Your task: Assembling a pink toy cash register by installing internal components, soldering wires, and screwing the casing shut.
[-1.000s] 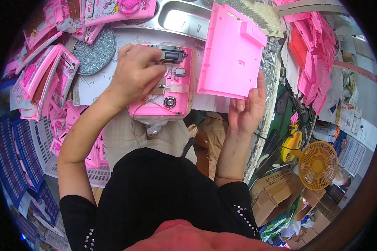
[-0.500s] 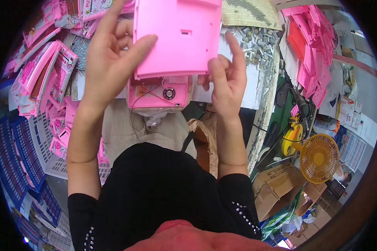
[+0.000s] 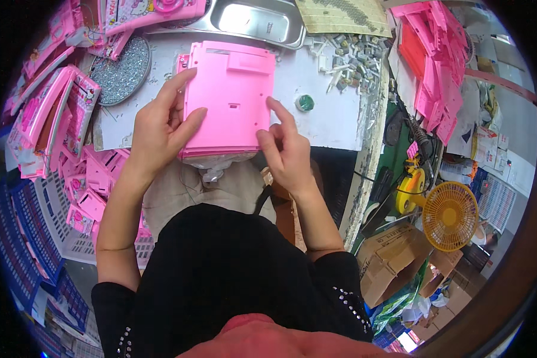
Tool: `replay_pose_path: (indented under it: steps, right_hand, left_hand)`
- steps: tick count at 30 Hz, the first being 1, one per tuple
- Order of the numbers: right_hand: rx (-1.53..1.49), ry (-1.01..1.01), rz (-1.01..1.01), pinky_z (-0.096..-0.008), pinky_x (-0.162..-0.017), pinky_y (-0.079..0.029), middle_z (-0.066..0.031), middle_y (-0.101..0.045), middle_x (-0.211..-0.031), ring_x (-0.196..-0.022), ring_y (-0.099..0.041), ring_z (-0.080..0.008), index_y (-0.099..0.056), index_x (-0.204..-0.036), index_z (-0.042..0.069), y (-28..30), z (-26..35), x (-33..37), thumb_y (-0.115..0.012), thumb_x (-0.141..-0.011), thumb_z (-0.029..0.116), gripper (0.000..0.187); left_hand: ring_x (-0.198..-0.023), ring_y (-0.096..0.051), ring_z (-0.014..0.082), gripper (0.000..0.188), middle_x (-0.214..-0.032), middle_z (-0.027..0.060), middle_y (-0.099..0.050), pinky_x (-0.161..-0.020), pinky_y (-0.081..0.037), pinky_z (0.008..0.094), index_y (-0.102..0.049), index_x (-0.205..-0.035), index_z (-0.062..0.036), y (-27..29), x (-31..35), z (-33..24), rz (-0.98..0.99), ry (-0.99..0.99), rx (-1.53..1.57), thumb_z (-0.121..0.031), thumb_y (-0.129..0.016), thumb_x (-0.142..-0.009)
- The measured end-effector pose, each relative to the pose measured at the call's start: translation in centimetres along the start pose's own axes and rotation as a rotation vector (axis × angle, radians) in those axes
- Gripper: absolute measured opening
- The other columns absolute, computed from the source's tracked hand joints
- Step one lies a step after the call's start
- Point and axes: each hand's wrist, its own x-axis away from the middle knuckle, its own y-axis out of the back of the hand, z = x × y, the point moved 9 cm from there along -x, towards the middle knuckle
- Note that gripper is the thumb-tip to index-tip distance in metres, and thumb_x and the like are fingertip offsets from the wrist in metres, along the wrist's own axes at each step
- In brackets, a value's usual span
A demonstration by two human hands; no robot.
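A pink plastic back cover lies over the pink housing in front of me, so the inside of the housing is hidden. At the cover's left edge is my left hand, its thumb on the top face and its fingers along the side. My right hand holds the opposite edge, with thumb and index finger against it. A clear plastic bag pokes out beneath the near side of the housing.
A round dish of screws and pink printed casings are at left. Behind sits a metal tray. Small grey and white parts and a green-topped round item lie right. Farther right stand pink panels and a yellow fan.
Both hands have lowered the pink cover toward me onto the open housing. The wires and round speaker seen inside before are now covered.
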Motion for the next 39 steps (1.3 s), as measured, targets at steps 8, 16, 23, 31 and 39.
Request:
replay_pose_path:
  steps: [8,16,23,31,39]
  right_hand:
    - [-0.031,0.005,0.052,-0.033,-0.055,-0.045,-0.008,-0.053,-0.061,-0.052,-0.056,-0.0226,-0.049,-0.147,0.003,-0.7,0.2,0.0,-0.071,-0.093,0.021,0.061]
    - [-0.013,0.136,0.175,-0.026,-0.058,-0.042,-0.0052,-0.054,-0.061,-0.055,-0.051,-0.0122,-0.048,-0.15,0.003,-1.4,-0.2,-0.7,-0.077,-0.09,0.013,0.067]
    - [0.107,0.062,0.231,-0.0328,-0.058,-0.047,-0.0096,-0.058,-0.062,-0.054,-0.058,-0.0223,-0.042,-0.155,0.007,-1.6,0.5,-0.9,-0.075,-0.092,0.023,0.072]
    - [0.657,0.124,0.407,-0.0436,-0.055,-0.051,-0.0112,-0.062,-0.059,-0.055,-0.065,-0.0335,-0.045,-0.153,0.012,-1.8,3.1,-2.1,-0.068,-0.094,0.043,0.07]
    - [0.562,0.307,0.349,-0.0444,-0.059,-0.052,-0.0095,-0.067,-0.07,-0.063,-0.068,-0.0318,-0.077,-0.104,0.013,-1.1,8.2,-7.9,-0.07,-0.09,0.036,0.027]
  left_hand:
    - [-0.058,-0.034,0.0036,0.056,-0.071,-0.0063,-0.043,-0.053,-0.028,0.022,-0.056,-0.142,-0.0084,0.3,0.7,1.8,-0.023,0.069,0.091,-0.01,-0.074,-0.089]
    - [-0.059,-0.039,0.0035,0.054,-0.072,-0.0051,-0.048,-0.054,-0.032,0.0213,-0.057,-0.141,-0.0054,0.8,1.9,1.9,-0.094,0.098,0.087,-0.008,-0.074,-0.09]
    - [-0.06,-0.045,0.0071,0.039,-0.071,-0.0004,-0.049,-0.054,-0.037,0.023,-0.066,-0.129,-0.0001,1.5,2.8,0.5,-0.245,0.064,-0.111,-0.009,-0.074,-0.091]
    - [-0.06,-0.046,0.0123,0.037,-0.071,0.0049,-0.05,-0.057,-0.04,0.0288,-0.07,-0.125,0.0021,1.1,3.2,3.1,-0.174,0.118,-0.043,-0.013,-0.075,-0.091]
    - [-0.07,-0.063,0.025,0.016,-0.082,0.0128,-0.067,-0.062,-0.048,0.037,-0.075,-0.097,-0.0012,9.3,-0.1,3.4,-0.273,0.003,-0.262,-0.016,-0.071,-0.091]
